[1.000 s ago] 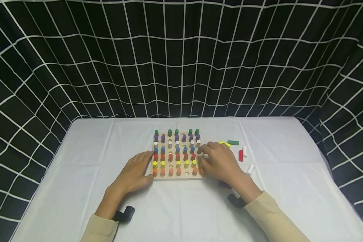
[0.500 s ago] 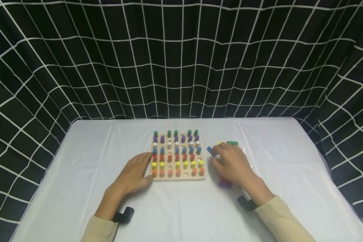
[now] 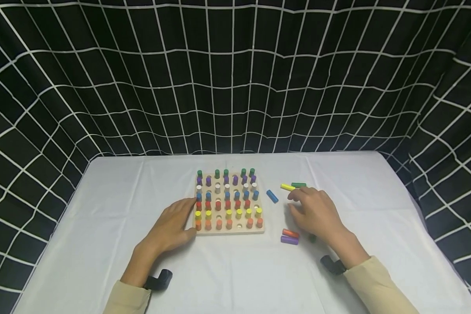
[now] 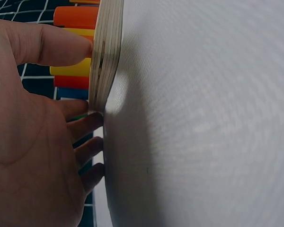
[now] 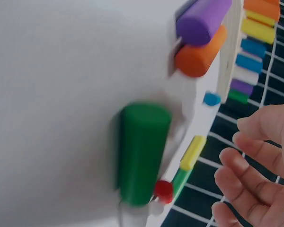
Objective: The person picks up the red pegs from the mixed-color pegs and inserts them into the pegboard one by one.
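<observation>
A wooden pegboard [image 3: 227,232] stands mid-table, with upright pegs in rows of green, purple, white, blue, red, yellow and orange; some holes are bare. My left hand [image 3: 169,224] rests along its left side, thumb at the near corner and fingertips against the edge. To the right of the board lies a loose blue peg [image 3: 272,196]. My right hand [image 3: 319,214] hovers beyond that peg with loosely bent fingers and nothing between them. Close by its fingertips are a yellow peg [image 3: 287,187] and a green peg [image 3: 298,185].
An orange peg [image 3: 290,233] and a purple peg [image 3: 289,240] lie side by side nearer me. The right wrist view shows another green peg [image 5: 144,156], a red peg [image 5: 164,191] and a white peg [image 5: 135,216]. A gridded black curtain [image 3: 227,87] hangs behind the table.
My right hand has moved right, away from the pegboard. It has let go of the blue peg, which now lies on the table. My left hand stays at the board.
</observation>
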Available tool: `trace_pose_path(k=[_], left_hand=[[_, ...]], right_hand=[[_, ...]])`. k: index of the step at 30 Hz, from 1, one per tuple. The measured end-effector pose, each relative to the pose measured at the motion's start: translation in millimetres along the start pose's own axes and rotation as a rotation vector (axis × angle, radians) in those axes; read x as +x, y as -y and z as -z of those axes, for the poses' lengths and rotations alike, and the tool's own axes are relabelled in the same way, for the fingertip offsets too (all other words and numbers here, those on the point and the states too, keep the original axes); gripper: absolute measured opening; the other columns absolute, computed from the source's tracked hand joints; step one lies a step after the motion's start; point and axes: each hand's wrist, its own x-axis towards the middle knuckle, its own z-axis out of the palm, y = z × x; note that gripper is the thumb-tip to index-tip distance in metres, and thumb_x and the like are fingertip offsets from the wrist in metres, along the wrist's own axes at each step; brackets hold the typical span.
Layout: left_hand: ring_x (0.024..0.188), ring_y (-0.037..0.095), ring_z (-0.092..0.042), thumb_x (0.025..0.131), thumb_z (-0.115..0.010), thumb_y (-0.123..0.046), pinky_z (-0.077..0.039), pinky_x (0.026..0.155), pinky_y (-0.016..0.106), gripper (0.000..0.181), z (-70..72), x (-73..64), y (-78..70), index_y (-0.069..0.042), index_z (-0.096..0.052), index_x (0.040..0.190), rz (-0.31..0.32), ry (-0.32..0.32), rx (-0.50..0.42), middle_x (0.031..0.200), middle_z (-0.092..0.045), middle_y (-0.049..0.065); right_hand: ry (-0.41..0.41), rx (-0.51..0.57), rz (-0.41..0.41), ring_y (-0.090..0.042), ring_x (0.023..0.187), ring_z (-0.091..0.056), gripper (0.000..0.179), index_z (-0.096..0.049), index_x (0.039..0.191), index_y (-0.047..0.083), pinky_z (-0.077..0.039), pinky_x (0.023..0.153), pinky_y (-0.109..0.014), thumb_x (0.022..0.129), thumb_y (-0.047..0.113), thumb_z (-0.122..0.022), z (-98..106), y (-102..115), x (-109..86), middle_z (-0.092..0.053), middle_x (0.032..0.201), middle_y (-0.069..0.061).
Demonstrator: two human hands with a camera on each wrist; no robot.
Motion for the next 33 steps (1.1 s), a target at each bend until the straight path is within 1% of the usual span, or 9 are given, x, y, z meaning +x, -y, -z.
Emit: trace_pose_path(k=[5,7,12,17,21,25,29,31,33], left_hand=[[0.161,0.037,-0.032,0.090,-0.061,-0.030,-0.026,0.134,0.058,0.084,1.0,-0.7,1.3,-0.009,-0.033,0.166,0.007,0.003,-0.004,0.170,-0.040,0.013],[0.161,0.037,-0.032,0.090,-0.061,-0.030,-0.026,0.134,0.058,0.084,1.2,-0.8,1.7,-0.009,-0.033,0.166,0.005,0.002,-0.007,0.170,-0.040,0.013],[0.161,0.037,-0.032,0.090,-0.061,-0.030,-0.026,0.134,0.059,0.084,0.9,-0.7,2.4,-0.008,-0.033,0.166,-0.002,0.006,-0.010,0.170,-0.041,0.014],[0.161,0.037,-0.032,0.090,-0.061,-0.030,-0.026,0.134,0.059,0.083,-0.2,0.2,2.3,-0.009,-0.034,0.166,-0.002,0.008,-0.002,0.170,-0.040,0.013],[0.161,0.037,-0.033,0.090,-0.061,-0.031,-0.027,0.134,0.058,0.083,-0.5,1.2,1.7,-0.009,-0.034,0.166,-0.002,0.005,0.001,0.170,-0.040,0.013],[0.161,0.037,-0.032,0.090,-0.061,-0.032,-0.026,0.134,0.058,0.084,-0.4,1.6,1.3,-0.008,-0.034,0.166,0.000,0.005,0.000,0.170,-0.040,0.014],[0.161,0.037,-0.032,0.089,-0.061,-0.031,-0.026,0.134,0.058,0.084,-0.3,1.6,1.5,-0.008,-0.034,0.166,-0.002,0.003,-0.002,0.170,-0.041,0.014],[0.161,0.037,-0.032,0.089,-0.061,-0.031,-0.026,0.134,0.058,0.084,-0.3,1.5,1.9,-0.008,-0.034,0.166,-0.001,0.002,-0.002,0.170,-0.041,0.014],[0.161,0.037,-0.033,0.089,-0.061,-0.031,-0.026,0.134,0.058,0.084,-0.2,1.4,2.3,-0.008,-0.034,0.166,0.001,0.000,0.001,0.170,-0.040,0.014]], right_hand=[[-0.011,-0.003,-0.027,-0.027,0.081,-0.065,0.021,-0.077,0.108,0.006,-0.052,0.078,-0.050,0.090,0.014,-0.071,0,-11,-4.1,-0.074,0.092,-0.010],[-0.004,-0.005,-0.044,-0.024,0.077,-0.060,0.021,-0.077,0.108,0.006,-0.050,0.075,-0.047,0.090,0.014,-0.070,1,-15,-5.1,-0.070,0.085,-0.007],[0.010,-0.011,-0.077,-0.021,0.074,-0.056,0.021,-0.076,0.107,0.004,-0.048,0.071,-0.045,0.089,0.013,-0.070,2,-23,-7.0,-0.065,0.079,-0.004],[-0.001,-0.013,-0.105,-0.028,0.078,-0.067,0.020,-0.077,0.105,0.003,-0.053,0.074,-0.052,0.090,0.013,-0.071,4,-29,-10.0,-0.075,0.086,-0.010],[-0.025,-0.017,-0.133,-0.035,0.083,-0.072,0.018,-0.077,0.102,0.002,-0.055,0.073,-0.053,0.090,0.014,-0.072,3,-34,-12.3,-0.079,0.094,-0.016],[-0.020,-0.026,-0.162,-0.032,0.075,-0.071,0.020,-0.078,0.103,0.002,-0.053,0.066,-0.048,0.090,0.017,-0.075,0,-37,-11.9,-0.080,0.095,-0.017],[-0.011,-0.033,-0.184,-0.025,0.064,-0.062,0.022,-0.078,0.103,0.000,-0.048,0.059,-0.042,0.089,0.017,-0.077,-2,-39,-11.0,-0.079,0.090,-0.017],[-0.009,-0.037,-0.190,-0.024,0.063,-0.060,0.023,-0.077,0.103,-0.001,-0.047,0.058,-0.040,0.088,0.016,-0.078,-2,-40,-11.0,-0.078,0.088,-0.017],[-0.003,-0.034,-0.194,-0.025,0.064,-0.062,0.022,-0.078,0.102,-0.001,-0.048,0.059,-0.041,0.087,0.015,-0.078,-2,-40,-10.8,-0.078,0.088,-0.017]])
